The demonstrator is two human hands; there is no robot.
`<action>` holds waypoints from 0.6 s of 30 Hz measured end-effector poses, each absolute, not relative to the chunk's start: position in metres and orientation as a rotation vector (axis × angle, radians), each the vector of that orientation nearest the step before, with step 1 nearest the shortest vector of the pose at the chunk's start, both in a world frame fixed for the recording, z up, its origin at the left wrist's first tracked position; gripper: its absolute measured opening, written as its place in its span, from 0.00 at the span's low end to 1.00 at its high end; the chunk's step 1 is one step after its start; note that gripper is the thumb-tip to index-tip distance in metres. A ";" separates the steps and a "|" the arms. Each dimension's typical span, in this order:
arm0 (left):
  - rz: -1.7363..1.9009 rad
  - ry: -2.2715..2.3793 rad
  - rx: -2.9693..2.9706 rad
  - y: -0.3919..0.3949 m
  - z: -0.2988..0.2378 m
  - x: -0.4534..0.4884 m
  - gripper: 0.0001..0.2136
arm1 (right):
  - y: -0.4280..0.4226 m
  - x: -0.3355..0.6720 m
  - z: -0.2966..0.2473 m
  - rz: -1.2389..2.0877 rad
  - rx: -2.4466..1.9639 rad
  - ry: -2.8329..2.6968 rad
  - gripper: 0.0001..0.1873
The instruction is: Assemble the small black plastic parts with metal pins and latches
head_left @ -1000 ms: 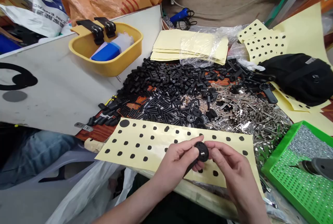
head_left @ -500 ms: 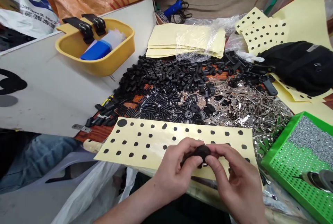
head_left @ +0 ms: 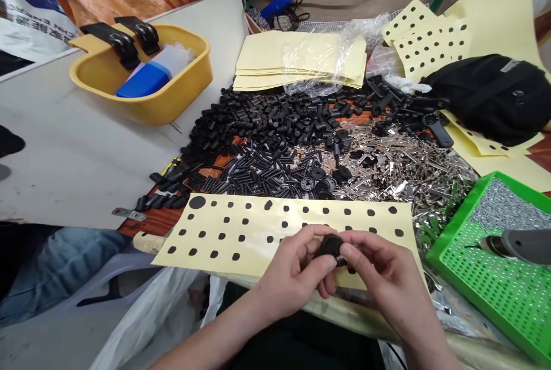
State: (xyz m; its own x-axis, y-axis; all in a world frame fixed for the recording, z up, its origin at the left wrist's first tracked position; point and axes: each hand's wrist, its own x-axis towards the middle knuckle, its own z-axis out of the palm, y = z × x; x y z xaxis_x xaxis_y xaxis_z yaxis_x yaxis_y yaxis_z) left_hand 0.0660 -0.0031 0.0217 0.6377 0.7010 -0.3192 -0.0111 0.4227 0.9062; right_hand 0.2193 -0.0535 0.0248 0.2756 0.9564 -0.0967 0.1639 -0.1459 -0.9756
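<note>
1. The left hand (head_left: 288, 278) and right hand (head_left: 387, 267) meet over the near part of the desk (head_left: 327, 307), holding a black round plastic part (head_left: 331, 248) between them.
2. The fingers (head_left: 361, 241) of both hands are closed around the part from opposite sides, a two-handed grip that keeps it raised and steady.
3. A yellow sheet with black dots (head_left: 258, 232) lies directly beneath the hands and separates them from the loose parts.
4. Black plastic tubes (head_left: 267, 117), black ribbed pins (head_left: 262, 172) and silver metal pieces (head_left: 408, 175) lie in separate heaps, which keeps each kind apart.
5. A green perforated tray (head_left: 447, 255) at right, bearing a grey powered hand tool (head_left: 516, 244), stands close to the right hand.
6. A yellow plastic bin (head_left: 181, 100) and a black bag (head_left: 486, 100) lie farther away, beyond reach of the working area.
</note>
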 end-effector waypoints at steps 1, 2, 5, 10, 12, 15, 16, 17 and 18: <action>0.516 0.774 1.028 -0.003 0.021 0.066 0.20 | -0.054 0.221 0.025 1.030 -1.527 -1.063 0.14; 0.524 0.763 0.998 -0.003 0.020 0.066 0.20 | -0.056 0.221 0.026 1.051 -1.504 -1.058 0.15; 0.565 0.667 0.907 -0.002 0.017 0.064 0.18 | -0.062 0.218 0.029 1.039 -1.463 -1.077 0.14; 0.692 0.499 0.864 -0.001 0.013 0.060 0.13 | -0.073 0.201 0.033 0.539 -1.497 -1.279 0.15; 0.713 0.420 0.844 -0.003 0.012 0.060 0.13 | -0.077 0.197 0.034 0.373 -1.480 -1.354 0.15; 0.719 0.384 0.839 -0.005 0.012 0.062 0.11 | -0.081 0.196 0.033 0.251 -1.481 -1.427 0.16; 0.721 0.391 0.848 -0.006 0.012 0.062 0.11 | -0.082 0.197 0.032 0.216 -1.490 -1.447 0.16; 0.722 0.398 0.860 -0.006 0.012 0.063 0.10 | -0.083 0.198 0.031 0.177 -1.506 -1.462 0.16; 0.722 0.408 0.875 -0.006 0.012 0.063 0.10 | -0.084 0.199 0.030 0.139 -1.524 -1.477 0.16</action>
State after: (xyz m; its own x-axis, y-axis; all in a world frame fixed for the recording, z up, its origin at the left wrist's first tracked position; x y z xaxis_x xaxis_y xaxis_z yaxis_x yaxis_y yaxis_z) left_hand 0.0632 -0.0061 0.0124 0.6959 0.7172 -0.0372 -0.4012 0.4313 0.8081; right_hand 0.1987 -0.0841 0.0298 0.2563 0.8159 0.5183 0.7048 0.2091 -0.6778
